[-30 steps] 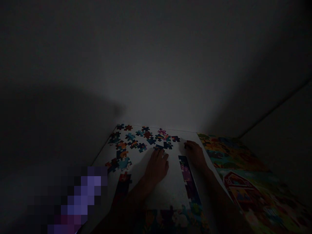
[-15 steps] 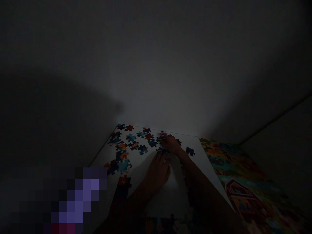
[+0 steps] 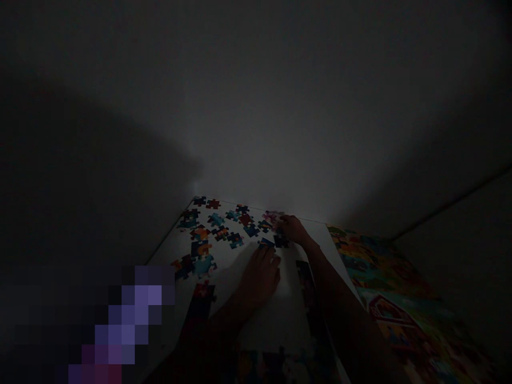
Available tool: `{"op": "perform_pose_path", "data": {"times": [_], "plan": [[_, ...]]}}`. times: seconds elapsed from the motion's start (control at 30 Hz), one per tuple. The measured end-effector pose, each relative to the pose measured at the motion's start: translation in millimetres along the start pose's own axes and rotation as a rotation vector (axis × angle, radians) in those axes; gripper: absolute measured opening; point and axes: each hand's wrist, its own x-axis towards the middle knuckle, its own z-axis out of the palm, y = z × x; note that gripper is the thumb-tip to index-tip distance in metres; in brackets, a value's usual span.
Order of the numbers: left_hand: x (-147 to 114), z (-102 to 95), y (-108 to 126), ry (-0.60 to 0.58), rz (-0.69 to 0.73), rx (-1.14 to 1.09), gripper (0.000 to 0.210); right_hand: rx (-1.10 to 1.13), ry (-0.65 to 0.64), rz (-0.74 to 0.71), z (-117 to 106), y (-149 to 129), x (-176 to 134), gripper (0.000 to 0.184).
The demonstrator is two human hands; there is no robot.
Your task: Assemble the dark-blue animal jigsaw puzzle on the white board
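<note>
In the dim head view, my left hand [image 3: 260,274] lies on the white board with its fingers stretched forward and apart. Its fingertips touch a dark blue puzzle piece [image 3: 266,242]. My right hand [image 3: 295,232] is farther forward near the board's far edge, fingers bent together beside a pink puzzle piece [image 3: 271,216]; what they hold, if anything, is hidden. Just below those fingers lies a dark puzzle piece [image 3: 281,241]. A teal-and-dark piece [image 3: 264,226] sits between the two hands' fingertips and the pink one.
Several loose puzzle pieces [image 3: 216,219] spread over the board's far left. Joined dark pieces run down the left side [image 3: 202,301] and the right side [image 3: 306,282], with more along the near edge [image 3: 272,365]. A colourful farm picture [image 3: 400,320] lies to the right.
My right hand has moved right and slightly away, uncovering the pink piece and the dark piece below it. Its wrist now covers where a loose piece lay. My left hand stays nearly still.
</note>
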Motion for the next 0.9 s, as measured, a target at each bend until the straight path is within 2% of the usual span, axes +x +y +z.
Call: {"op": "perform_pose_path", "data": {"times": [0.1, 0.2, 0.33, 0.47, 0.67, 0.77, 0.9], "plan": [[2.3, -5.8, 2.2, 0.002, -0.016, 0.012, 0.027, 0.008, 0.011, 0.038, -6.0, 14.5, -13.1, 0.034], [4.2, -10.4, 4.2, -0.010, -0.044, 0.027, 0.024, 0.132, 0.019, 0.034, -13.0, 28.1, -28.4, 0.034], [5.0, -13.1, 5.0, -0.029, -0.072, 0.036, 0.024, 0.249, 0.035, 0.019, -20.8, 32.1, -42.6, 0.032], [4.1, -14.2, 5.9, -0.031, -0.115, 0.069, 0.023, 0.169, 0.024, 0.001, -21.8, 9.1, -46.0, 0.032], [3.1, -13.6, 7.9, -0.003, -0.129, 0.070, 0.024, 0.015, -0.114, -0.203, -2.7, -40.8, -42.1, 0.033], [3.2, -11.7, 8.4, 0.005, -0.158, 0.079, 0.026, -0.015, -0.119, -0.230, 4.3, -54.0, -37.4, 0.030], [3.2, -5.0, 7.2, 0.022, -0.111, 0.076, 0.028, -0.036, -0.160, -0.256, 7.0, -71.3, -30.7, 0.029]]}}
